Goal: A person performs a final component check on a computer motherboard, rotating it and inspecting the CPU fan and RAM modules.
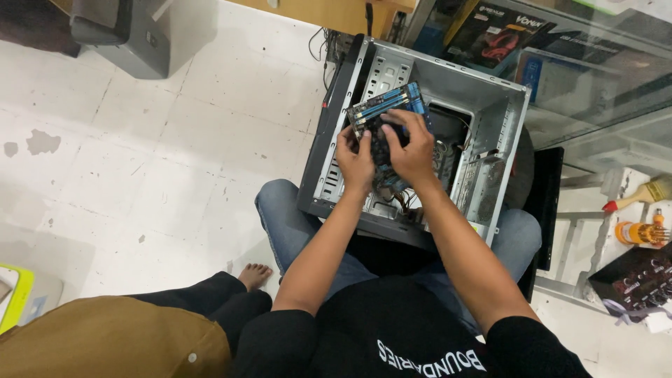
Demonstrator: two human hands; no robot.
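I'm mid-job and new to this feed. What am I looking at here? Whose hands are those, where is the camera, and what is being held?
There is one picture, from a camera on the person's head, looking down. The two bare arms are theirs. An open grey computer case rests on their lap. Over it, the left hand and right hand both grip a blue circuit board, tilted up out of the case. Loose wires show inside. Another person's bare foot is at lower left on the tiled floor. A brush lies at right.

it looked like a computer repair shop: a glass display case point(595, 77) held boxed parts point(493, 35), and an opened computer case point(483, 105) sat nearby.
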